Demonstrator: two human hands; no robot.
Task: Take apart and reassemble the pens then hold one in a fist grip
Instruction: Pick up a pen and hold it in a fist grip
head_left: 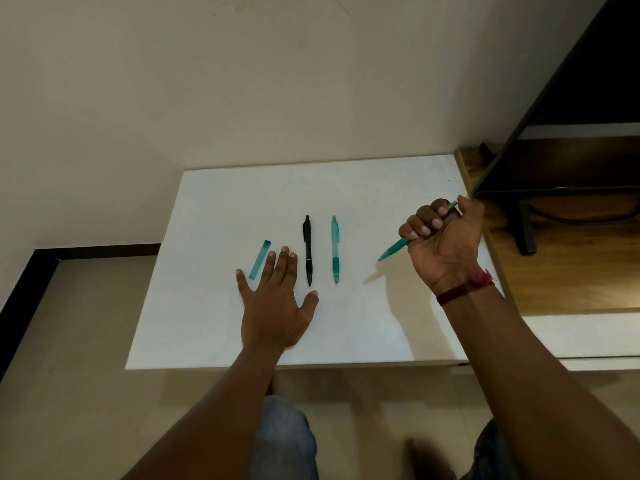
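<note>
Right hand (445, 233) fisting teal pen (393, 251), left hand (275, 299) flat

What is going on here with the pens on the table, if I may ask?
A person is working at a white table. The right hand grips a teal pen in a fist, raised off the table with its tip pointing down and to the left. The left hand lies flat with straight fingers beside a loose teal piece. A black pen and a second teal pen lie side by side between the hands.
</note>
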